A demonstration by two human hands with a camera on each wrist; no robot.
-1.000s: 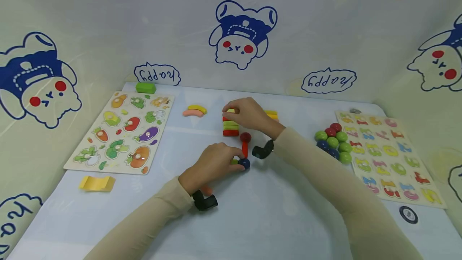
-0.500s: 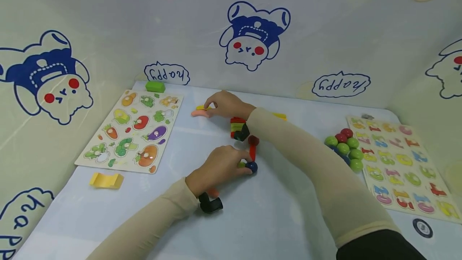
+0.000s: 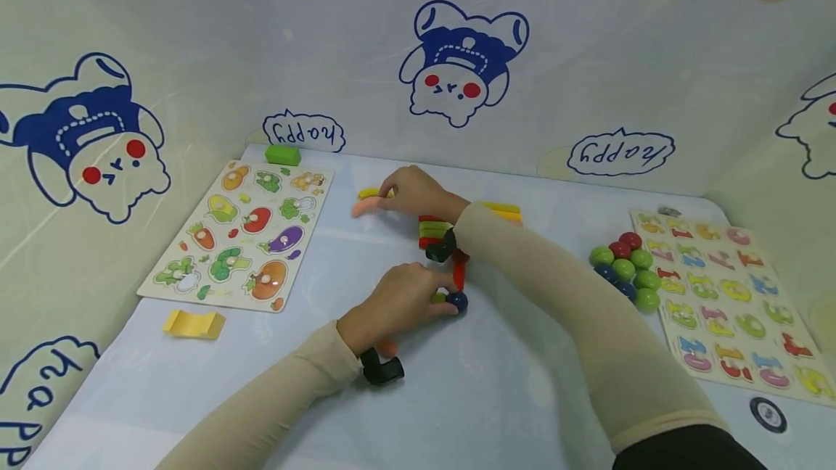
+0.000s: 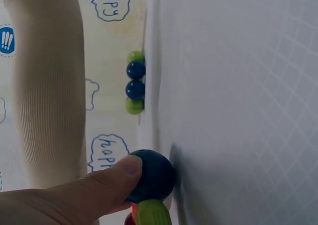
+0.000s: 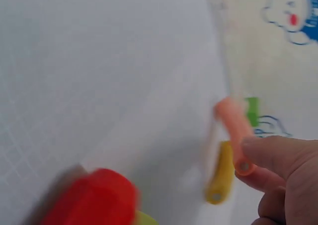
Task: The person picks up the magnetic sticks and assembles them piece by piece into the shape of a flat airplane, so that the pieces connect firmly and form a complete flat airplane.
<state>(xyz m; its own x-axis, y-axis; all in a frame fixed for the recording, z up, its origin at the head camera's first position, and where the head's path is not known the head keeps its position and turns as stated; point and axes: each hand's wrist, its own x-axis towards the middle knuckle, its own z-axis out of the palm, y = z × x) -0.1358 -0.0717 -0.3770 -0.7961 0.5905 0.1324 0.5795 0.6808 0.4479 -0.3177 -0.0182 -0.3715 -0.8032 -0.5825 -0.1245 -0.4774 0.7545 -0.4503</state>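
My left hand [image 3: 401,303] pinches a dark blue ball [image 4: 158,178] near the table's middle. A green stick [image 4: 153,214] joins the ball, and a red stick [image 3: 459,275] runs from it towards the back. Farther back, my right hand [image 3: 421,191] holds one end of a curved salmon-pink stick [image 5: 236,128] between thumb and finger. Close beside that lies a curved yellow stick [image 5: 221,178]. Under the right wrist is a group of red and green sticks [image 3: 432,229], partly hidden by the wrist camera. The red ball at the red stick's far end is mostly covered by the sleeve.
A vegetable puzzle board [image 3: 215,267] lies left, with a yellow notched block [image 3: 194,325] before it and a green block [image 3: 283,156] behind. Several coloured balls [image 3: 623,265] sit against a second puzzle board [image 3: 734,296] on the right. Yellow sticks [image 3: 503,209] lie behind the right forearm.
My right hand has moved left from the red and green sticks to the curved sticks and taken hold of the salmon-pink one. The left hand keeps its grip on the blue ball.
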